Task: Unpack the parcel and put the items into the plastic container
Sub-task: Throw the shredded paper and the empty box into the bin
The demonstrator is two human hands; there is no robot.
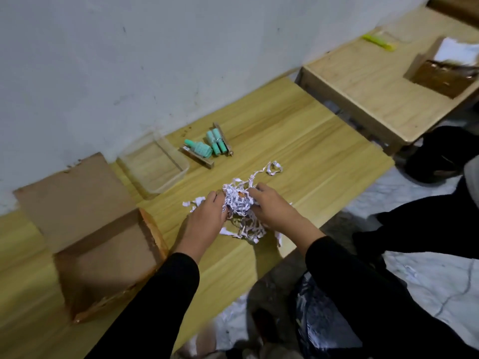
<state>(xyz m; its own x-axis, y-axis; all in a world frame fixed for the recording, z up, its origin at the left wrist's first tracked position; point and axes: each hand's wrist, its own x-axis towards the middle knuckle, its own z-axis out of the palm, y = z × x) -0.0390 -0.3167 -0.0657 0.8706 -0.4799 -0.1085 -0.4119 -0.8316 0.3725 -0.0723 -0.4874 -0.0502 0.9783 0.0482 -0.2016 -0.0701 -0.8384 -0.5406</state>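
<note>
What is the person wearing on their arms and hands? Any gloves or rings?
The left sleeve and right sleeve are long, plain and black, reaching the wrists. The left hand and right hand are bare: no gloves, rings or watch show.

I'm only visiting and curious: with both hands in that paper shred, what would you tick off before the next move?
1. Plastic container has room: ok, it looks empty.
2. Grip on the shredded paper: ok, the left hand and right hand both hold the clump.
3. Any item left inside the clump: cannot tell, only an orange speck shows.
4. Green items in the container: not ok, they lie on the table beside it.
5. Cardboard box emptied: cannot tell, its inside is shadowed.
</note>
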